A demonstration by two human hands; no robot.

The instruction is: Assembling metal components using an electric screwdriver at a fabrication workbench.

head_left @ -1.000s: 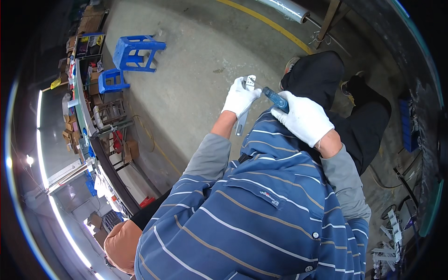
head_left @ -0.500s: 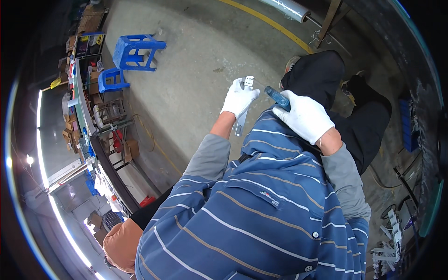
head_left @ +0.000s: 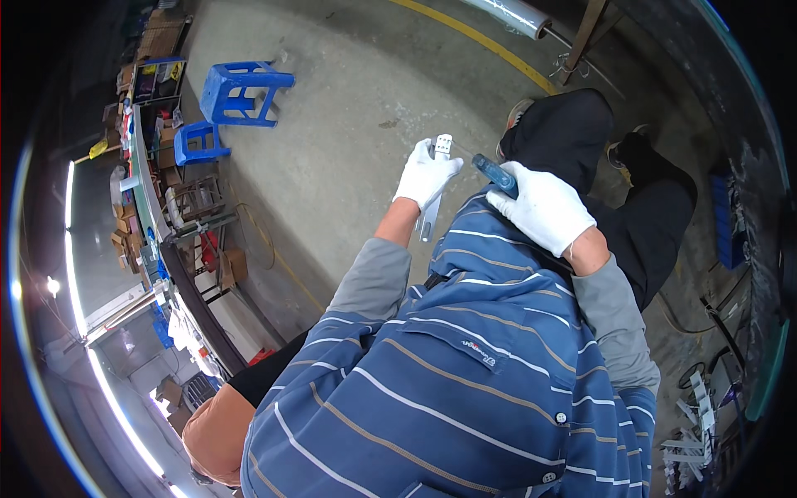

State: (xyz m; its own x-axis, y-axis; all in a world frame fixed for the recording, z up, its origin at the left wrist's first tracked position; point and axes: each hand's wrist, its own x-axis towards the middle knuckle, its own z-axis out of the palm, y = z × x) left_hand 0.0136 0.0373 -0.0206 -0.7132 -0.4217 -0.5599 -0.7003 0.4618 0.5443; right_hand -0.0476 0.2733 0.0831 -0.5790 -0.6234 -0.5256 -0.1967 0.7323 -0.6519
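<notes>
Workshop: concrete floor [head_left: 349, 83], yellow floor line [head_left: 481, 41], cardboard boxes [head_left: 235, 267], strip lights [head_left: 124, 413].

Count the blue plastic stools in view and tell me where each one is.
2. The larger blue stool is at the picture's upper left; the smaller blue stool is just below and left of it. Others may be hidden.

Head cam is the left fisheye of a side-by-side pair, looking steeply down over the wearer's striped shirt [head_left: 415, 365], which sits closest and fills bottom centre. Left hand [head_left: 427, 176] and right hand [head_left: 548, 214] land mid-frame at middle range, with floor [head_left: 332, 108] and blue stool [head_left: 217, 93] farther out; wide lens bows bench edge [head_left: 202, 305] toward the black rim.
</notes>
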